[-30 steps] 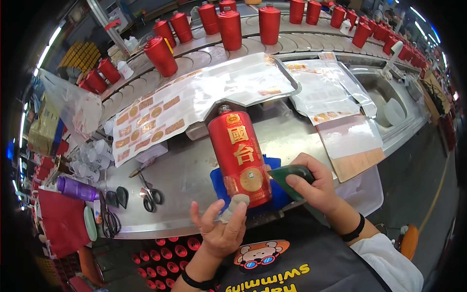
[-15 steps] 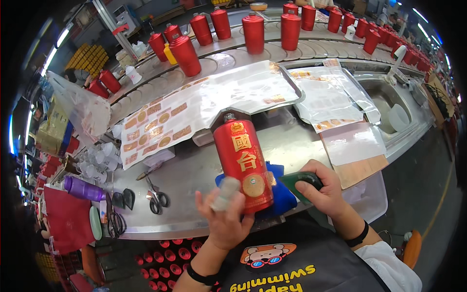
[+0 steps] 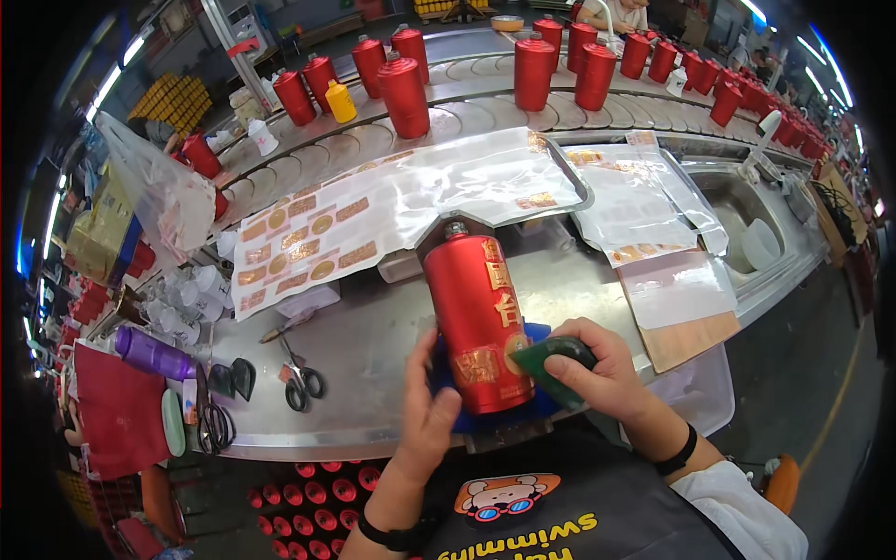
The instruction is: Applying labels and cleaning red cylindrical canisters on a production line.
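A red bottle (image 3: 464,313) with gold lettering lies on its back in front of me, neck pointing away, over a blue cloth or pad (image 3: 537,330). A gold rectangular decal (image 3: 477,366) shows near its base, with a round gold emblem to the right. In my right hand (image 3: 602,369) is a green scraper (image 3: 553,362), its edge against or very near the bottle's lower right side. My left hand (image 3: 427,411) lies along the bottle's lower left side, fingers stretched out, some hidden behind it. I see nothing in that hand; whether it presses the bottle is unclear.
Decal sheets (image 3: 392,201) cover a tray beyond the bottle. Scissors (image 3: 301,381) and a purple bottle (image 3: 154,355) lie to the left. A conveyor (image 3: 467,107) carries several red bottles across the back. At the right are a sink (image 3: 747,201) and a board (image 3: 691,341).
The bottle has rolled so its lettering moved right, and a gold decal now shows facing me. My left hand no longer shows the pale translucent piece and rests beside the bottle.
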